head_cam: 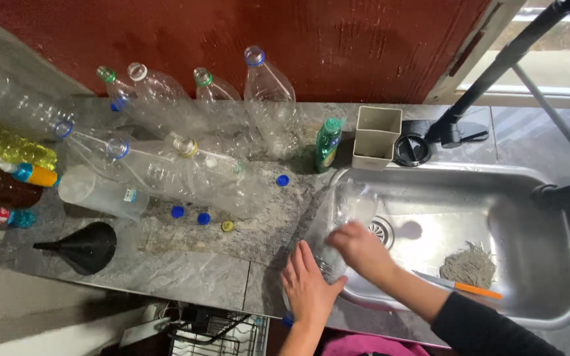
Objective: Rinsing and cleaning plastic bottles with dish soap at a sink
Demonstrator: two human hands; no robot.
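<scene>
- The clear bottle [341, 224] lies over the sink [549, 198] rim, neck toward you.
- Your left hand [308, 287] wraps its neck end; your right hand [361, 247] clamps the body.
- It's probably light, thin, crushable and wet-slippery: hold near the stiffer neck.

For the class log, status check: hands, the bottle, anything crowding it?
Left hand and right hand both grip the clear bottle at the sink edge. Knife and scrubber lie apart in the basin.
</scene>
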